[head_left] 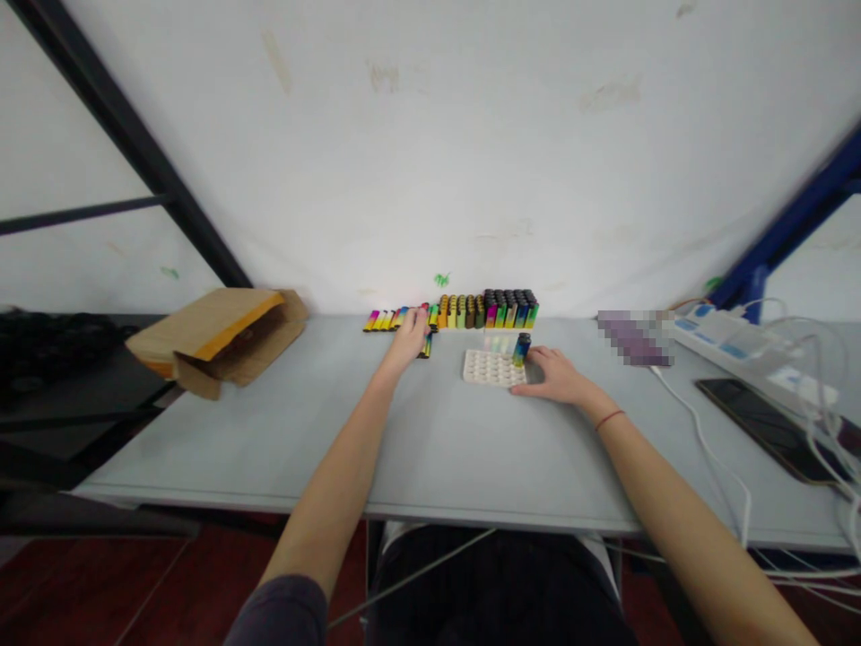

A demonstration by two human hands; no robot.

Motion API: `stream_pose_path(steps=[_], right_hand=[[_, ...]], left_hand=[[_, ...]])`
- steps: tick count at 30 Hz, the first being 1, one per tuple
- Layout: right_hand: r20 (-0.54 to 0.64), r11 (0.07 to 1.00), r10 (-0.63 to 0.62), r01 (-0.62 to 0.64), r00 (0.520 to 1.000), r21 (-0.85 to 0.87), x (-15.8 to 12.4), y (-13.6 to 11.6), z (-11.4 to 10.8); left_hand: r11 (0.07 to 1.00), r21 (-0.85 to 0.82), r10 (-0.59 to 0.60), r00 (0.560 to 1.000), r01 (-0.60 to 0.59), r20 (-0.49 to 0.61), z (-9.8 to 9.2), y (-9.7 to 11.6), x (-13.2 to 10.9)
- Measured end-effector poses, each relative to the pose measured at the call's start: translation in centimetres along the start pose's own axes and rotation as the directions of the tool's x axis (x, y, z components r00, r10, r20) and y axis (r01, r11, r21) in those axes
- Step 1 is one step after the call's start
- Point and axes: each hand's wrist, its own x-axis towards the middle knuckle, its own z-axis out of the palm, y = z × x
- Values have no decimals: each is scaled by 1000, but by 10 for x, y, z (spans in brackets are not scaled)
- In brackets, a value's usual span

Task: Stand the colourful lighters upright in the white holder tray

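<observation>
My left hand [412, 336] reaches into a loose row of colourful lighters [380, 320] lying near the wall. Its fingers are pinched together around a lighter, mostly hidden by the hand. A white tray [485, 369] with rows of round holes lies on the table. One blue-and-yellow lighter [520, 351] stands upright at its right end. My right hand [557, 376] holds that end of the tray, thumb at the front corner and fingers beside the standing lighter. Behind the tray, yellow-topped lighters [461, 311] and black-topped lighters [511, 309] stand upright in tight blocks.
An opened brown cardboard package [215, 334] lies on the left of the grey table [444, 449]. On the right are a purple, partly blurred flat object [633, 337], a dark phone [763, 426] and a white power strip [746, 350] with tangled cables. A white wall rises behind.
</observation>
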Motion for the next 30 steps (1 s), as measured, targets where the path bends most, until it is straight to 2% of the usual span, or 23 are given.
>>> stream_pose_path(steps=[1, 2, 5, 7, 9, 12, 21, 25, 30], right_hand=[[-2, 1000, 3, -3, 1000, -2, 0, 0, 0], [-4, 1000, 7, -7, 1000, -5, 0, 0, 0], [-7, 1000, 12, -12, 1000, -14, 0, 1, 0], [-7, 1000, 5, -5, 1000, -20, 1, 1, 1], [-9, 1000, -10, 10, 1000, -19, 1, 1, 1], [-17, 999, -37, 37, 999, -7, 1, 2, 1], [-19, 999, -29, 28, 999, -24, 0, 3, 2], [-17, 999, -34, 34, 999, -22, 1, 3, 1], [-21, 999, -31, 31, 999, -25, 1, 5, 3]], left_hand=[[999, -46, -21, 999, 23, 29, 9, 4, -6], [985, -161, -50, 997, 60, 65, 18, 9, -13], [860, -466, -127, 972, 208, 199, 37, 23, -31], [761, -582, -165, 954, 285, 252, 43, 31, -39], [698, -639, -199, 945, 323, 259, 46, 34, -45], [669, -659, -247, 939, 343, 239, 49, 34, -48], [670, -636, -382, 913, 382, 146, 59, 20, -48], [686, -618, -397, 909, 385, 126, 62, 15, -48], [693, -615, -363, 919, 377, 155, 67, 13, -53]])
